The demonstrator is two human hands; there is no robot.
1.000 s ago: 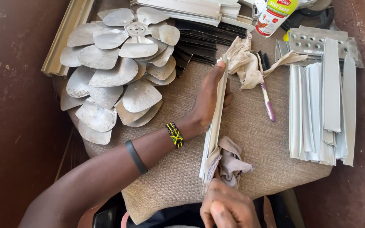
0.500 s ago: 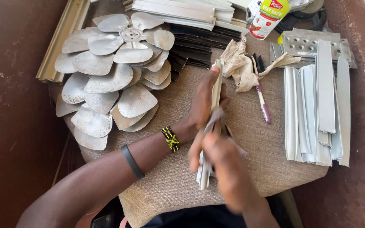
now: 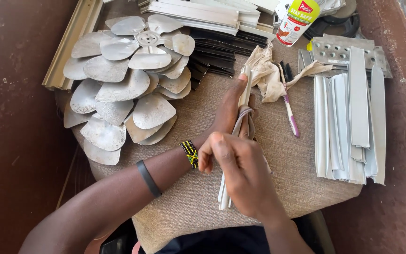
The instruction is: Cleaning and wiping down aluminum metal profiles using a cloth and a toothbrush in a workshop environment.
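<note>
My left hand (image 3: 229, 110) grips a bundle of long white strips (image 3: 223, 193) that lies lengthwise on a beige cloth-covered surface (image 3: 184, 207). The thumb presses the bundle's far end. My right hand (image 3: 240, 171) is closed on a grey-beige rag (image 3: 244, 117) wrapped around the strips about midway along. A beaded band and a black band sit on my left wrist. The strips' middle is hidden under my right hand.
Stacked metal fan blades (image 3: 128, 80) lie at the left. More white strips (image 3: 351, 127) are piled at the right, by a perforated metal plate (image 3: 334, 49). A crumpled cloth (image 3: 269, 70), a purple toothbrush (image 3: 290, 110), a squeeze bottle (image 3: 299, 19) and black slats (image 3: 217, 54) sit behind.
My right hand has slid with the rag from the near end of the strips up to their middle. The left hand has kept its hold.
</note>
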